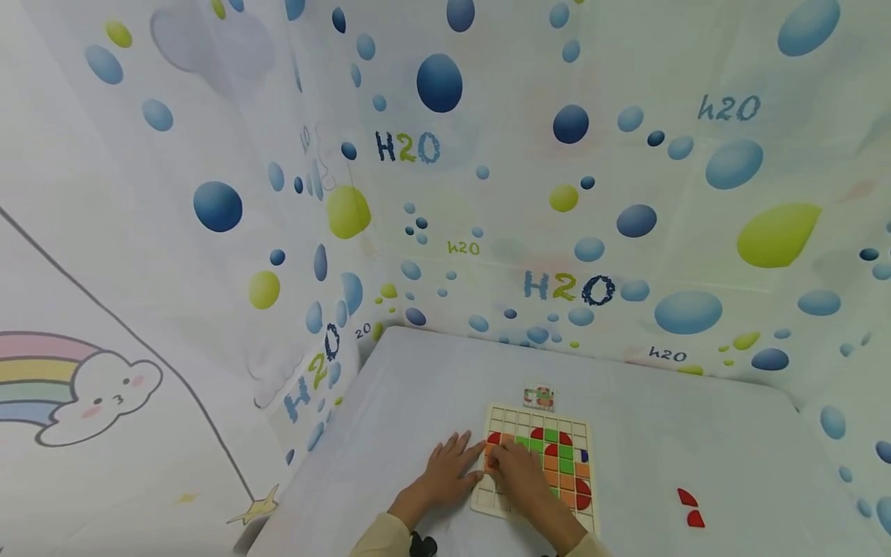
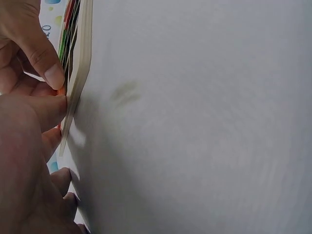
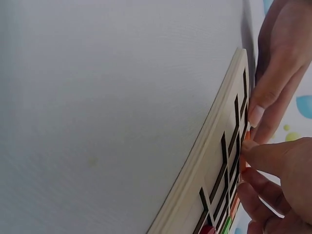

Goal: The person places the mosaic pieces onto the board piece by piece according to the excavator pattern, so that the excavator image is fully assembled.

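Observation:
A pale grid board (image 1: 487, 501) lies on the table, partly filled with green and orange squares and red rounded pieces. My left hand (image 1: 448, 468) rests flat at its left side, fingers spread and fairly straight, with fingertips right at the edge. Over the left part of the board is my right hand (image 1: 522, 472), fingers curled down. In the right wrist view, its thumb and fingers pinch at an orange square tile (image 3: 243, 163) at the grid, close by the left hand (image 3: 280, 73). The right hand hides several cells in the head view.
A small picture card (image 1: 539, 397) lies just behind the board. Two loose red quarter-round pieces (image 1: 687, 497) sit on the white table (image 1: 647, 449) to the right. Patterned cloth walls (image 1: 501, 216) rise behind and at the left.

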Motion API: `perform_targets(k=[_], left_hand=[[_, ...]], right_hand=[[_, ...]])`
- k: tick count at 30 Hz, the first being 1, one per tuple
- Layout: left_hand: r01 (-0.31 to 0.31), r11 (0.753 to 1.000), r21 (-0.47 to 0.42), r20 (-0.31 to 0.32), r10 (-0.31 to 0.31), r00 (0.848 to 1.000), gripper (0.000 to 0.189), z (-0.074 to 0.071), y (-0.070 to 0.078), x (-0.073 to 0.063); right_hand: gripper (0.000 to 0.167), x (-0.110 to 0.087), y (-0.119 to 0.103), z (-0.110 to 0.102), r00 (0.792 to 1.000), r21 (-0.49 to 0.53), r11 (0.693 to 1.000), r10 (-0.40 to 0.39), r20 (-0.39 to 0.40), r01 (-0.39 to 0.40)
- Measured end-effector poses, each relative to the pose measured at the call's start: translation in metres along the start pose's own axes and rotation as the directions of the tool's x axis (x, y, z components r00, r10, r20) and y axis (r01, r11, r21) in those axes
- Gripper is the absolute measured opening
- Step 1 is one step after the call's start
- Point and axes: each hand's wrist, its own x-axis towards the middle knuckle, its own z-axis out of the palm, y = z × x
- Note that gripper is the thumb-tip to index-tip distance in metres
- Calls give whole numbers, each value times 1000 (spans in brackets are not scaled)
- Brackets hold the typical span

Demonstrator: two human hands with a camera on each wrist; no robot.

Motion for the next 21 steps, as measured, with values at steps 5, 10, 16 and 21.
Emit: perform_targets(k=[5, 10, 16, 21], left_hand=[[0, 1000, -6, 1, 0, 1000, 59, 1, -1, 1], [-4, 1000, -10, -2, 4, 1000, 59, 2, -2, 1], [-22, 999, -32, -8, 22, 1000, 59, 0, 0, -1], [-26, 999, -22, -6, 26, 1000, 58, 1, -1, 0]], right_hand=[[12, 1, -1, -1, 1000, 26, 1000, -10, -18, 10], [11, 1, 1, 1, 1000, 56, 998, -15, -9, 16], [12, 0, 3, 3, 999, 82, 996, -21, -32, 23], [13, -3, 3, 4, 999, 91, 996, -13, -32, 16]])
